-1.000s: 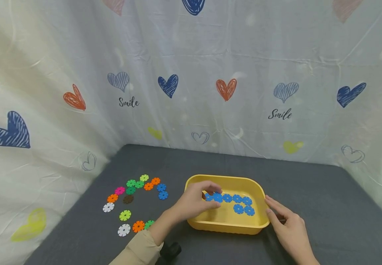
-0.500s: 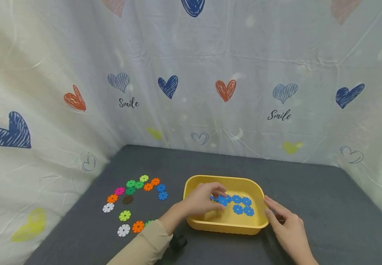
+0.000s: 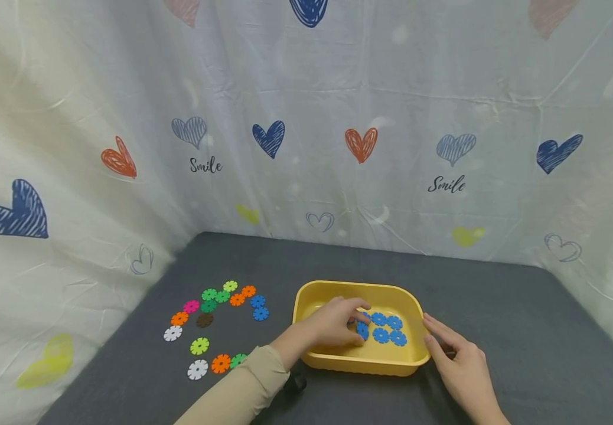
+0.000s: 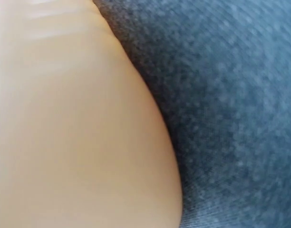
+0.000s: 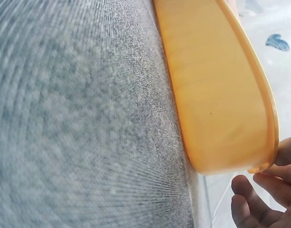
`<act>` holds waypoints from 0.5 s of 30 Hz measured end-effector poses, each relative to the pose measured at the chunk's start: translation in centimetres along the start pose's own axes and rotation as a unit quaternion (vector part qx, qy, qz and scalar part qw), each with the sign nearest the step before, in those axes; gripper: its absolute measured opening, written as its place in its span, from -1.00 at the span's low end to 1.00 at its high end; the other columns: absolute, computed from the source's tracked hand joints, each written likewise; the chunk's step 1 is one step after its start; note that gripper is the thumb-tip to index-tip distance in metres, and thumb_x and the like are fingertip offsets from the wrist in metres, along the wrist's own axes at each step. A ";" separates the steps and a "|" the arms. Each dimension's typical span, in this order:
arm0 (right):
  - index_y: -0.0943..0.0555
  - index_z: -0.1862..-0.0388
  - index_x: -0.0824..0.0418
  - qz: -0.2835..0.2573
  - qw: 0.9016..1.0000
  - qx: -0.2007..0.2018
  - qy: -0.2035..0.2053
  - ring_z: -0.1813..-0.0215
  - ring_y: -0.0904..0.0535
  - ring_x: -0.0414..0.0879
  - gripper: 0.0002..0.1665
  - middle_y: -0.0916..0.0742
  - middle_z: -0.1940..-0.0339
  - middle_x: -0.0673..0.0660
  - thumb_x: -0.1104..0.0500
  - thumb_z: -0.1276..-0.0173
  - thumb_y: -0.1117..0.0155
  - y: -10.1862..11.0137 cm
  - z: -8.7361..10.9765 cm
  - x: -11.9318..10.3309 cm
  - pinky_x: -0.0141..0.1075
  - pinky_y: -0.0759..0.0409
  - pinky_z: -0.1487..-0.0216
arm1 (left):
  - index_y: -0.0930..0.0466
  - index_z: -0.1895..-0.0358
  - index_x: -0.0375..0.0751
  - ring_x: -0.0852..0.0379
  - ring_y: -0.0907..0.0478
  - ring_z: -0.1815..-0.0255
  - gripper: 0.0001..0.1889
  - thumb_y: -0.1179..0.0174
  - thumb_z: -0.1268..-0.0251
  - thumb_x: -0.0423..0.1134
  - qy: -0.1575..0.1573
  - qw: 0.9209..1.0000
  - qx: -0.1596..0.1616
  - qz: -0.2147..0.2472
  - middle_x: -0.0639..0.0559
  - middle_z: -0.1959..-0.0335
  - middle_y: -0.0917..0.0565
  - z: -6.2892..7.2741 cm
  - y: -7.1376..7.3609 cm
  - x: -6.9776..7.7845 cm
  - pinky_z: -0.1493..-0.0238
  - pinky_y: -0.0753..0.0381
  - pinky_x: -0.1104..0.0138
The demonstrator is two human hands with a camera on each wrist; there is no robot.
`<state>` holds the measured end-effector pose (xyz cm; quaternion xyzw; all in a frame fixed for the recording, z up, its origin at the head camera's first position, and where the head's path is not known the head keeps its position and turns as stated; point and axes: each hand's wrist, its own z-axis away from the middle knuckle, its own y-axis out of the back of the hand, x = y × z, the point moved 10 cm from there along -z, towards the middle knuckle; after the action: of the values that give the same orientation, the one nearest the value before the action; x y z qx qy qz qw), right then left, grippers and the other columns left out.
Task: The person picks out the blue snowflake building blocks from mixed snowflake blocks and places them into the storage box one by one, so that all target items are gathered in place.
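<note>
In the head view, my left hand (image 3: 333,323) reaches down into a yellow plastic basin (image 3: 359,364). Its thumb and fingers pinch a blue notched snowflake disc (image 3: 362,332) close over the basin floor. Beside it lie several matching blue discs (image 3: 381,335) in two short rows; the hand hides part of the far row. At the basin's right end, my right hand (image 3: 463,360) grips the rim. The right wrist view shows that hand's fingers (image 5: 274,187) and thumb at the corner of the basin wall (image 5: 221,95). Only blurred skin and grey cloth fill the left wrist view.
Left of the basin, several loose discs form a rough curve on the grey cloth (image 3: 508,319): white (image 3: 173,333), orange (image 3: 221,363), green, pink, brown (image 3: 205,320) and blue (image 3: 260,313). A curtain with printed hearts (image 3: 306,177) hangs behind.
My left hand has moved right and slightly toward me inside the basin, carrying the blue disc from the far row to the near row's left end. The right hand stays at the rim.
</note>
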<state>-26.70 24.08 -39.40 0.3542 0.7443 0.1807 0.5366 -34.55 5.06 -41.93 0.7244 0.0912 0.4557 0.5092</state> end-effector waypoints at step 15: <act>-0.62 -0.25 0.16 0.003 1.000 -0.004 -0.002 0.23 -0.61 -0.25 -0.57 -0.62 -0.24 0.03 0.11 -0.44 -0.29 -0.1 0.0 0.1 -0.39 -0.58 0.28 | -0.52 -0.22 -0.10 0.24 -0.44 0.01 -0.37 -0.54 -0.03 -0.18 0.006 0.997 0.040 -0.061 0.40 0.32 -0.66 0.0 0.8 0.3 0.08 -0.48 0.43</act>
<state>-26.71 24.08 -39.48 0.3544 0.7416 0.1842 0.5389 -34.66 4.84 -41.11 0.7346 0.1558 0.4241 0.5063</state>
